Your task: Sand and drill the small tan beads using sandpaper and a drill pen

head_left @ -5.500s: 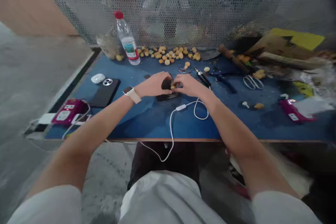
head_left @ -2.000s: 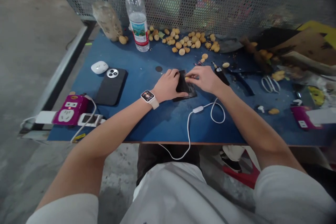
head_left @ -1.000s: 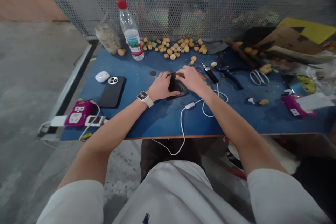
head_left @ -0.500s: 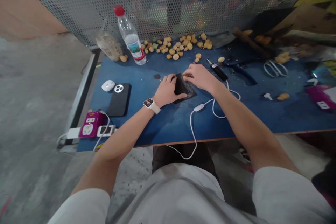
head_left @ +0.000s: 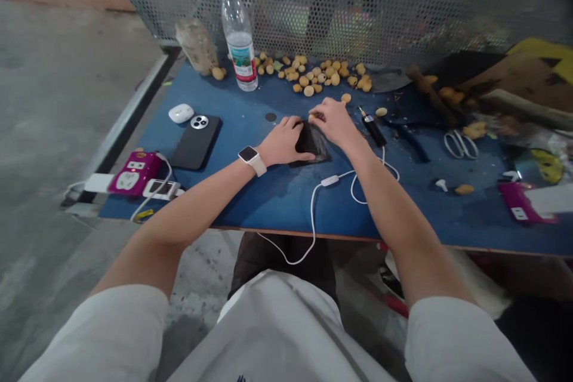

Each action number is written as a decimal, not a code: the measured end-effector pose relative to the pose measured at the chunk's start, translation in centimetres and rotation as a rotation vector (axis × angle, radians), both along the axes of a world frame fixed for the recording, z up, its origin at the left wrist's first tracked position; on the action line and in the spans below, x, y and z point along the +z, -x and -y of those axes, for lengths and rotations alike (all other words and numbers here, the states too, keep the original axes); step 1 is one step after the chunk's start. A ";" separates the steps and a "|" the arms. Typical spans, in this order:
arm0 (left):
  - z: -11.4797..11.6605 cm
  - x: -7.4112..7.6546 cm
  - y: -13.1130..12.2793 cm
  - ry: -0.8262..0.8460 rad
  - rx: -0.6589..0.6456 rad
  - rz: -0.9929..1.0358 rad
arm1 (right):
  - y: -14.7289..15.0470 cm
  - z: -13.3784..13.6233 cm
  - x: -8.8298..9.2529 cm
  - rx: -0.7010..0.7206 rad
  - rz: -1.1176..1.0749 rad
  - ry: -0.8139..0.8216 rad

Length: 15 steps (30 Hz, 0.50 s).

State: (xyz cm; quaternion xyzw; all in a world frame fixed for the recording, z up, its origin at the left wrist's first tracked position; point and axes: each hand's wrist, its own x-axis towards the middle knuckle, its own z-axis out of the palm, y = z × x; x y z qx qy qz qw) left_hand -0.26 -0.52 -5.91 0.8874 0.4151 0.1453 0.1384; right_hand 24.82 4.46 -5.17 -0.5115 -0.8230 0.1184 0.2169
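My left hand [head_left: 286,141] lies flat with spread fingers on the left part of a dark sheet [head_left: 317,148], thumb along its near edge. The sheet looks like sandpaper and carries pale dust. At its far edge, my right hand [head_left: 330,121] pinches a small tan nut-like piece [head_left: 312,117] between thumb and fingertips. The fingers hide most of that piece. Several similar tan nut-like pieces [head_left: 333,74] are heaped behind my hands. Just right of my right hand rests a black pen-shaped tool [head_left: 372,129] with a metal tip and white cable.
A water bottle [head_left: 242,51] stands at the back left near a clear bag [head_left: 197,48]. At left are a phone [head_left: 197,142], a white case [head_left: 181,113] and a purple socket block [head_left: 134,173]. Pliers [head_left: 414,142] and scissors [head_left: 461,145] lie right. Mesh [head_left: 286,6] rises behind.
The whole view has shifted and turned slightly. My right hand has moved a little toward the sheet's far edge, still pinching the piece. My left hand stays on the sheet.
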 end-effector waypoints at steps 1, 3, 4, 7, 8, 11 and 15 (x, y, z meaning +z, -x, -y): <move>0.0 0.0 0.1 -0.002 -0.003 0.002 | 0.0 0.1 0.0 0.011 0.008 0.006; -0.1 -0.1 0.2 -0.002 -0.009 0.010 | -0.2 0.3 0.1 0.055 0.037 0.022; -0.1 -0.2 0.2 0.000 -0.010 0.016 | -0.2 0.4 0.1 0.072 0.050 0.027; -0.2 -0.3 0.3 0.014 -0.010 0.033 | 0.0 0.2 0.1 0.026 0.054 0.004; -0.2 -0.3 0.3 0.015 -0.010 0.035 | 0.2 0.1 0.1 -0.004 0.049 -0.007; -0.1 -0.1 0.2 0.014 -0.001 0.022 | 0.4 0.0 0.3 -0.024 0.050 -0.010; 0.1 0.2 0.0 0.029 0.004 -0.001 | 0.1 0.6 0.9 0.073 0.088 0.019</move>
